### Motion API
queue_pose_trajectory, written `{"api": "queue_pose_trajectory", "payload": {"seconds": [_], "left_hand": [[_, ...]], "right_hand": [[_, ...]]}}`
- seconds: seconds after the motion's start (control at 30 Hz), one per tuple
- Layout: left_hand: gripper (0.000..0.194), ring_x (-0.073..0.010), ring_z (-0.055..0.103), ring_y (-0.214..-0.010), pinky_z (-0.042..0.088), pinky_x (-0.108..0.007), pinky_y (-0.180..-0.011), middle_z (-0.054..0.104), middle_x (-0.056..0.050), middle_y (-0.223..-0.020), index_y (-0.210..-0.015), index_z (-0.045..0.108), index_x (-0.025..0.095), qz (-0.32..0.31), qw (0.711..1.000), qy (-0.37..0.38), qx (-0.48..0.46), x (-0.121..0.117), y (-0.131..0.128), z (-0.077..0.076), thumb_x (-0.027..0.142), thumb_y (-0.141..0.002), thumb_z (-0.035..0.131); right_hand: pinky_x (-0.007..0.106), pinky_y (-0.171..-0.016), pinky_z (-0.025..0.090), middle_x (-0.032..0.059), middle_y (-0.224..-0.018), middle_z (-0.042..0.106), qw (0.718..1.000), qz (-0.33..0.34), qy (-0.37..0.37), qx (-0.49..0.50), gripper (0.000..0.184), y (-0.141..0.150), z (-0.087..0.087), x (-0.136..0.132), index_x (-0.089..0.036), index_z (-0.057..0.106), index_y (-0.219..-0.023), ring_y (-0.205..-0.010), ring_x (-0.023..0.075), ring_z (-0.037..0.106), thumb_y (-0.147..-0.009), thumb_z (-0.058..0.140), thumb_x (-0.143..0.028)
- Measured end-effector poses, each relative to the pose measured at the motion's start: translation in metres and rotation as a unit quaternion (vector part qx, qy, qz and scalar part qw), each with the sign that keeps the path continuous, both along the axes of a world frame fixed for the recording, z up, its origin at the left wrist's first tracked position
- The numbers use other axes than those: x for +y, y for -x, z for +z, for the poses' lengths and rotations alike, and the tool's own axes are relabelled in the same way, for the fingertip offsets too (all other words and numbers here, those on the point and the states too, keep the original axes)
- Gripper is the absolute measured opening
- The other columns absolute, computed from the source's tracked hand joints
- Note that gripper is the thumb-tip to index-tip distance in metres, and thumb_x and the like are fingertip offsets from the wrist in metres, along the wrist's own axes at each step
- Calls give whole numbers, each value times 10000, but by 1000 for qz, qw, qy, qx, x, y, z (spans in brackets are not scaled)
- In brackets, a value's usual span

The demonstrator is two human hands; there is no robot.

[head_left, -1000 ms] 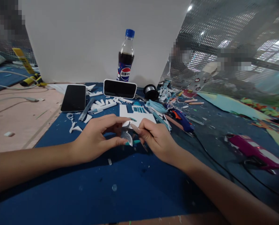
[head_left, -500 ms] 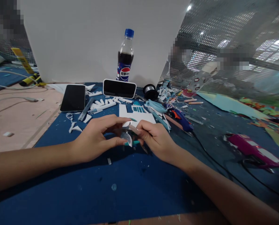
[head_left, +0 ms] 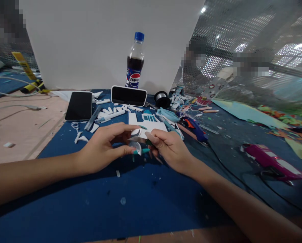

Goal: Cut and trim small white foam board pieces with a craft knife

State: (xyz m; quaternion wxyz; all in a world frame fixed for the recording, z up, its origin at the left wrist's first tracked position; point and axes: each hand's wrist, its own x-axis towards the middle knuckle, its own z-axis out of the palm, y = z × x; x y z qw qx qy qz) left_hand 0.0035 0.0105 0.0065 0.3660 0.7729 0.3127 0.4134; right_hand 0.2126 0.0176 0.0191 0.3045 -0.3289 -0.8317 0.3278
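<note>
Between the thumb and forefinger of my left hand (head_left: 96, 146) is a small white curved piece (head_left: 136, 145), with a pale rounded part showing at its lower end. My right hand (head_left: 170, 150) is closed in a pinch close to the piece's right side. A thin pale flat edge reaches from those fingertips toward the piece; whether it is a blade or part of the piece I cannot tell. Both hands are raised over the blue mat (head_left: 100, 209). Just behind them lies a white sheet (head_left: 156, 126) with a small blue-gridded card (head_left: 149, 117).
A cola bottle (head_left: 135, 62) stands behind a propped phone (head_left: 129, 96). Another phone (head_left: 79, 105) lies left, near white scraps and a pen (head_left: 113, 115). To the right are a wire spool (head_left: 162, 99), a blue glue gun (head_left: 194, 128) and a magenta corded device (head_left: 275, 162).
My right fingertips have shifted slightly right of the white piece, and the pale flat edge between the hands shows more. My left hand keeps its hold nearly in place.
</note>
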Motion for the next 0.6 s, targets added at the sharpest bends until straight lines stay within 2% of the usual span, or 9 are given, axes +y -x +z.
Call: {"api": "queue_pose_trajectory", "payload": {"seconds": [0.17, 0.3, 0.43, 0.6], "left_hand": [[345, -114, 572, -713, 528, -217, -655, 573, -36, -868, -1103, 571, 152, 24, 999, -19, 17, 0, -2, 0, 175, -761, 615], [355, -117, 557, -700, 522, -228, -645, 570, -28, -828, -1107, 564, 144, 66, 996, -42, 35, -1, -2, 0, 175, -757, 617], [346, -135, 547, -698, 517, -264, -636, 566, -24, -797, -1106, 567, 150, 91, 992, -65, 58, 0, -2, 0, 183, -764, 604], [352, -143, 560, -694, 510, -275, -625, 562, -11, -765, -1116, 564, 175, 116, 985, -101, 80, 0, -1, -1, 191, -766, 596]], "right_hand": [[192, -473, 339, -50, -522, 442, 998, -37, 9, 51, 350, -1, 0, -1, -167, 472, -702, -433, 47, 413, -944, 327, -375], [200, -461, 282, -61, -565, 384, 995, -27, 48, 80, 299, 1, 3, -2, -167, 540, -874, -454, 45, 319, -930, 359, -398], [195, -498, 293, -50, -648, 427, 996, -35, 46, 66, 177, 3, 6, -2, -178, 545, -930, -534, 49, 353, -883, 480, -335], [212, -525, 321, -17, -737, 491, 997, -44, 49, 41, 187, 3, 4, -3, -182, 543, -943, -594, 72, 407, -858, 505, -345]]}}
